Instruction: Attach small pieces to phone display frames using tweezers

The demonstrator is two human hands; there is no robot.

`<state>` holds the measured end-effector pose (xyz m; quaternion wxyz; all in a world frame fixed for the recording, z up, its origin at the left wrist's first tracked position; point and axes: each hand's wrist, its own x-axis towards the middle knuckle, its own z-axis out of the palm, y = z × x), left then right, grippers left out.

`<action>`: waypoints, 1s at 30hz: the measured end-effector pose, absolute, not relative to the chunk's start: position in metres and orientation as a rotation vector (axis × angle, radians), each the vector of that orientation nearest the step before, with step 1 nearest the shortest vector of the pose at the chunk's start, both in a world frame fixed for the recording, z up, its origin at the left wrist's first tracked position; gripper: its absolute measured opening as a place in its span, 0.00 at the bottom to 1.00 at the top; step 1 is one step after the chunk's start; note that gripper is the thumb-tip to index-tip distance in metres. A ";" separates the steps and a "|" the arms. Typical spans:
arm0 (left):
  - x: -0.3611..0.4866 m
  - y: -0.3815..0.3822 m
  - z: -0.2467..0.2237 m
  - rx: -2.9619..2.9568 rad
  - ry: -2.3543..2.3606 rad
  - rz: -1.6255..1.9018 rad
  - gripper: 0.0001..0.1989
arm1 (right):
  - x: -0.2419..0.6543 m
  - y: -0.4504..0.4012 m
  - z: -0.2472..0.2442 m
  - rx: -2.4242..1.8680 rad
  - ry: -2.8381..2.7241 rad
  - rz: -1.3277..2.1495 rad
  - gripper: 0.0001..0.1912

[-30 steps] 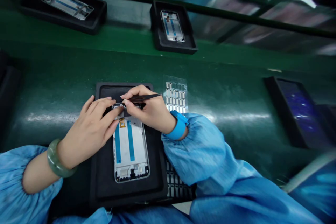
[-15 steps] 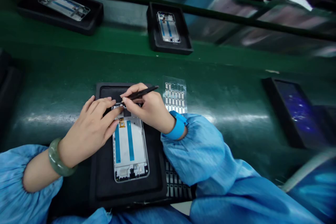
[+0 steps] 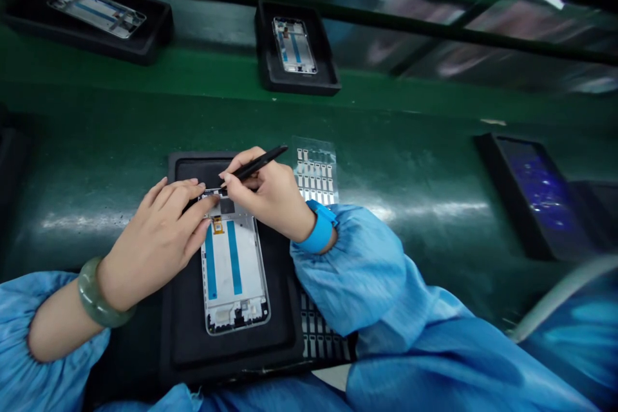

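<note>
A phone mid-frame point(image 3: 222, 280) with two blue strips and a small orange flex cable point(image 3: 219, 225) lies in a black foam tray point(image 3: 282, 309). My left hand point(image 3: 161, 232) rests over its upper left corner, fingers stretched out, the index fingertip touching the frame near the top. In a pen-like pinch, my right hand point(image 3: 270, 196) grips black tweezers point(image 3: 258, 163), whose tip points down at the frame's top edge. The exact contact at the tip is too small to make out. Right of the tray lies a clear sheet of small silvery pieces point(image 3: 313, 174), partly under my right arm.
Two more black trays with phone frames, one at the back left point(image 3: 113, 42) and one at the back middle point(image 3: 299, 85), stand beyond the green bench point(image 3: 386, 135). On the right is a dark tray point(image 3: 512, 199) with a shiny bluish surface. More silvery pieces point(image 3: 323, 335) show under my right sleeve.
The whole view has shifted slightly, so everything sits a little further left. My right hand's tweezers stand a bit steeper; both hands stay at the frame's top end.
</note>
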<state>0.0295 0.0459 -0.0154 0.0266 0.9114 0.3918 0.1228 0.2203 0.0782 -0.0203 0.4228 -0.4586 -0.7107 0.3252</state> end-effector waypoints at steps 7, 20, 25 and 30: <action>0.030 0.046 -0.015 2.792 1.199 0.396 0.16 | 0.220 0.074 -0.020 -1.149 -1.914 0.632 0.02; 0.030 0.047 -0.017 2.792 1.205 0.386 0.16 | 0.216 0.074 -0.019 -1.141 -2.067 0.474 0.03; 0.030 0.047 -0.019 2.765 1.216 0.406 0.16 | 0.219 0.080 -0.022 -1.174 -1.853 0.781 0.01; 0.030 0.048 -0.020 2.735 1.219 0.425 0.16 | 0.221 0.081 -0.024 -1.132 -1.771 0.891 0.04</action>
